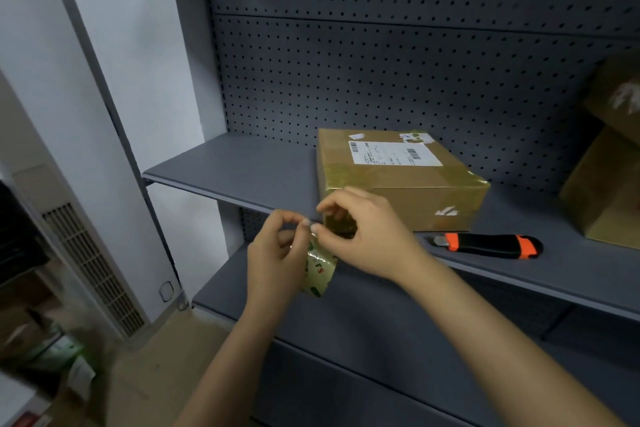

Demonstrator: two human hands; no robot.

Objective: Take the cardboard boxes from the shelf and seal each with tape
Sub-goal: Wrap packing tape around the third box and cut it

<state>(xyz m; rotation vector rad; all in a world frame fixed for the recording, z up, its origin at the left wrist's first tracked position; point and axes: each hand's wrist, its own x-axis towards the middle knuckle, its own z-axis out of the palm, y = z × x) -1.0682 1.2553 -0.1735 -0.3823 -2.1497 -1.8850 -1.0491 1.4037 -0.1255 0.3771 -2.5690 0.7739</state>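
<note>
A brown cardboard box (401,180) with a white shipping label lies on the grey shelf (235,166), its near edge covered in shiny tape. My left hand (273,260) holds a roll of clear printed tape (318,270) just in front of the shelf edge. My right hand (363,232) pinches the loose end of the tape at the box's front left corner, fingertips meeting those of my left hand. Part of the roll is hidden behind my left hand.
A black and orange utility knife (488,245) lies on the shelf right of my hands. More cardboard boxes (609,180) stand stacked at the far right. A lower shelf (363,319) sits beneath. A vent panel (93,270) and clutter are on the left floor.
</note>
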